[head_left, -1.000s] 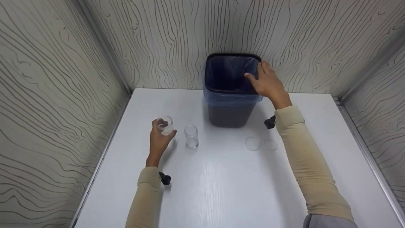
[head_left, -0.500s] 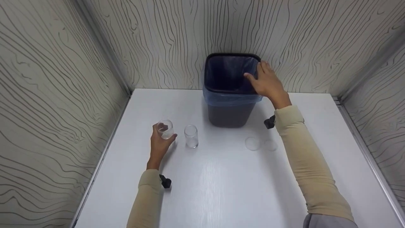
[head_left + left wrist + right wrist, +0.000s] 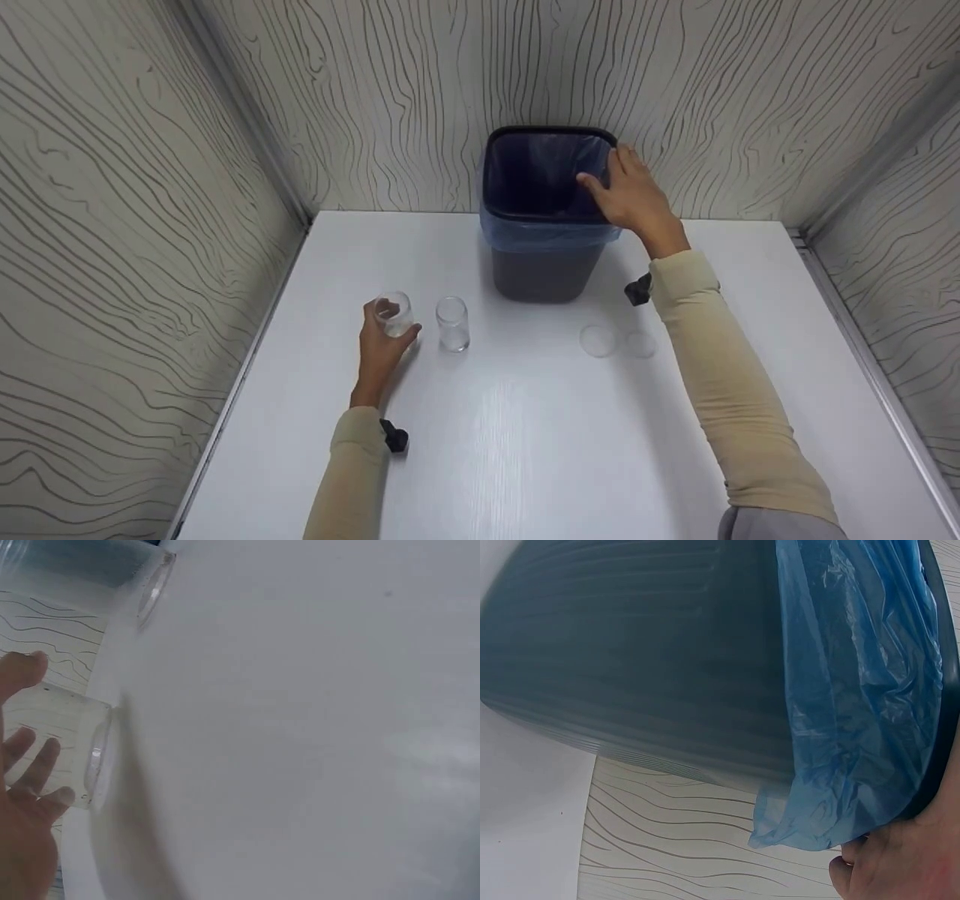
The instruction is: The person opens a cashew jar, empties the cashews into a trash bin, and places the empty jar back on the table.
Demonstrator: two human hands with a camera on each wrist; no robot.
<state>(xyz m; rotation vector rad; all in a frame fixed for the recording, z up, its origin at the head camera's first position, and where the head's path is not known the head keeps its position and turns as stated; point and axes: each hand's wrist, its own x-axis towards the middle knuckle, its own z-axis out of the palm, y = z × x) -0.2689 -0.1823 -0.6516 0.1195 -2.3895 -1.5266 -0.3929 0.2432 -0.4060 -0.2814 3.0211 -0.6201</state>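
Note:
At the left of the table, my left hand holds a clear glass upright between thumb and fingers. The left wrist view has the fingers spread round the held glass, its base at or just above the tabletop; I cannot tell if it touches. A second clear glass stands just right of it. My right hand grips the right rim of a dark trash bin, thumb inside. In the right wrist view, fingertips curl beneath the rim, beside the blue bag folded over it.
Two flat clear rings or discs lie on the white table in front of the bin, left of my right sleeve. Patterned panels enclose the back and both sides. The bin stands near the back panel.
My left hand has lowered the glass and brought it slightly nearer to me, alongside the other glass. The right hand keeps its place on the bin's rim.

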